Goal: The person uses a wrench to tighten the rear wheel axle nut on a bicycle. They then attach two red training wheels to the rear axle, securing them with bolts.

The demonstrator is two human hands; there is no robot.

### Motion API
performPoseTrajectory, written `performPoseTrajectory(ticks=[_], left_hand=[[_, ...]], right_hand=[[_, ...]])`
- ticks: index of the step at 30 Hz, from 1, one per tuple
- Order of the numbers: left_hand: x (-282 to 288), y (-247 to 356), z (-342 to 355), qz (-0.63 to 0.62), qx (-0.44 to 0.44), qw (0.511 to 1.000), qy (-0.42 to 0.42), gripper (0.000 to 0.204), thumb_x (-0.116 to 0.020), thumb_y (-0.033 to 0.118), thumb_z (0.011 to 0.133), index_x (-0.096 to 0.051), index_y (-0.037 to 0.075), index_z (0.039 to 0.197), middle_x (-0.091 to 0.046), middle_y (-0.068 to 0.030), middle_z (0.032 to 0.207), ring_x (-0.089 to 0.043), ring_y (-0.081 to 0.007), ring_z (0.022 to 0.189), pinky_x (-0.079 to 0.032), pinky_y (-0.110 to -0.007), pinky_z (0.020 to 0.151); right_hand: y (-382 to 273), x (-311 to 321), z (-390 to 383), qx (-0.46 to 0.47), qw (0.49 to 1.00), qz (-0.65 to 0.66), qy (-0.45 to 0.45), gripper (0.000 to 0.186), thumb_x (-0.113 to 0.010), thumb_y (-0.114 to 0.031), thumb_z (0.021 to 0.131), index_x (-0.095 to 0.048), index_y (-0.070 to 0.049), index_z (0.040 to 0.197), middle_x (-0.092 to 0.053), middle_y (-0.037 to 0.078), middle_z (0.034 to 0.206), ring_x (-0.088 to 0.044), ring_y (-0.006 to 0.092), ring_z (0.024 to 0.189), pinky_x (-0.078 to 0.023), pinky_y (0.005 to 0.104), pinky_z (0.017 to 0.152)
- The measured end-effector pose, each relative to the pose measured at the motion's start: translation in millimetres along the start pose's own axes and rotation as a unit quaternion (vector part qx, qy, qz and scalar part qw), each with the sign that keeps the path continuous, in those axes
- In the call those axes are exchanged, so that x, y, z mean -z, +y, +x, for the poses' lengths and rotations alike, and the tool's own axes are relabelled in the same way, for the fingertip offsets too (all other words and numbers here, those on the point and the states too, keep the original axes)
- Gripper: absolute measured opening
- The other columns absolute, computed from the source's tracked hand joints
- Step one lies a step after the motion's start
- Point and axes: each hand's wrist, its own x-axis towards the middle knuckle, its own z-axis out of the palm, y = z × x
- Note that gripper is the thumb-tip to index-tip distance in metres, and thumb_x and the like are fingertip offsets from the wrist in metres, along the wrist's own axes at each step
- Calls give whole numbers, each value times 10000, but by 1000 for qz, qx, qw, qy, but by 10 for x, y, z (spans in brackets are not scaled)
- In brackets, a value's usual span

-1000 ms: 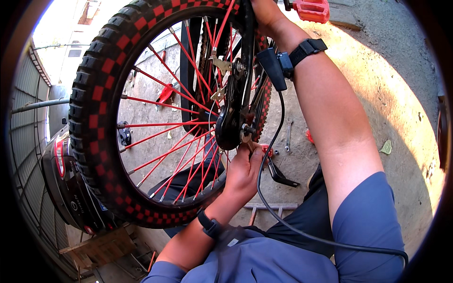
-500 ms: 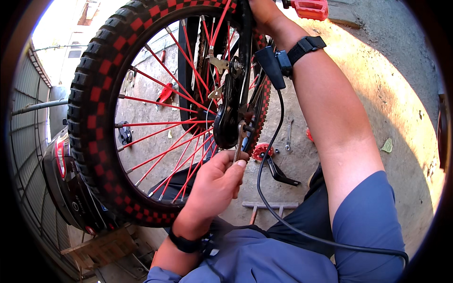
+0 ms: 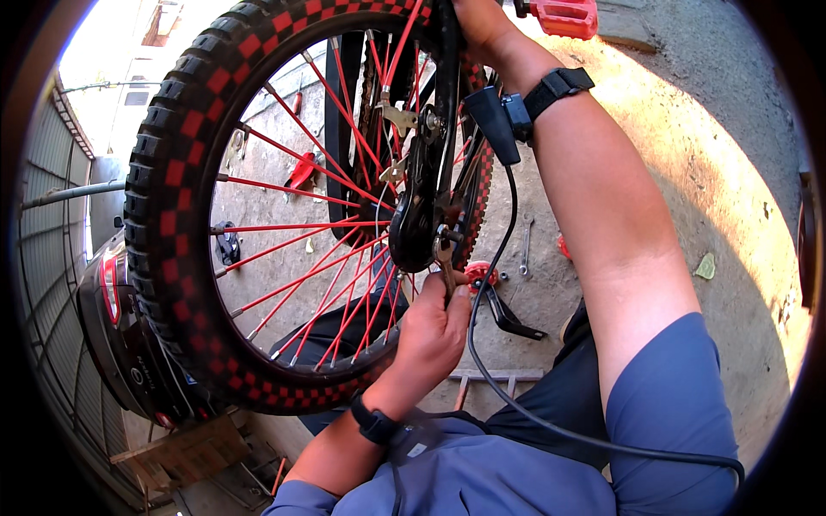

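Note:
A bicycle wheel (image 3: 185, 284) with a knobby black and red checked tyre and red spokes stands in front of me. My left hand (image 3: 433, 331) is closed on a small metal wrench (image 3: 446, 261), thumb and fingers pinching its shank. The wrench's jaw lies just below the axle bolt (image 3: 449, 232) by the black chain cover (image 3: 410, 241); whether they touch, I cannot tell. My right hand (image 3: 483, 24) reaches to the black frame tube (image 3: 446, 86) at the top edge. Its fingers are hidden by the tube and the picture's edge.
Another wrench (image 3: 527, 248) lies on the concrete floor beside a red training wheel (image 3: 480, 273) and its black bracket (image 3: 512, 318). A black cable (image 3: 482, 361) hangs from the device on my right wrist. A dark car (image 3: 129, 344) stands left; a red pedal (image 3: 565, 17) is at top right.
My left hand has moved slightly right, and the wrench has dropped from around the axle bolt to just below it. The right arm has hardly moved.

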Motion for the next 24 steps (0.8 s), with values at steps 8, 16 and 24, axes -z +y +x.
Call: performPoseTrajectory(ticks=[8, 16, 24], left_hand=[[-187, -140, 253, 11, -38, 999, 15, 129, -535, 126, 1048, -569, 21, 1115, -590, -14, 761, -570, -96, 674, -484, -277, 629], [157, 72, -87, -71, 15, 997, -9, 123, -528, 128, 1058, -584, 36, 1117, -545, 16, 764, -493, -36, 630, -445, -220, 575], [-231, -123, 239, -110, -8, 994, -25, 163, -522, 173, 1070, -539, 12, 1088, -624, -61, 860, -604, -128, 795, -499, -301, 749]], right_hand=[[48, -19, 53, -19, 996, 82, -36, 691, -493, -678, 978, -746, -38, 914, -716, 61, 810, -643, 163, 694, -522, 259, 731], [-40, -68, -41, 23, 999, -26, 33, 701, -481, -688, 978, -746, -42, 912, -703, 54, 793, -629, 149, 695, -507, 267, 703], [0, -33, -2, -5, 997, 67, -34, 747, -486, -704, 967, -749, -4, 981, -723, 70, 865, -648, 162, 766, -517, 268, 771]])
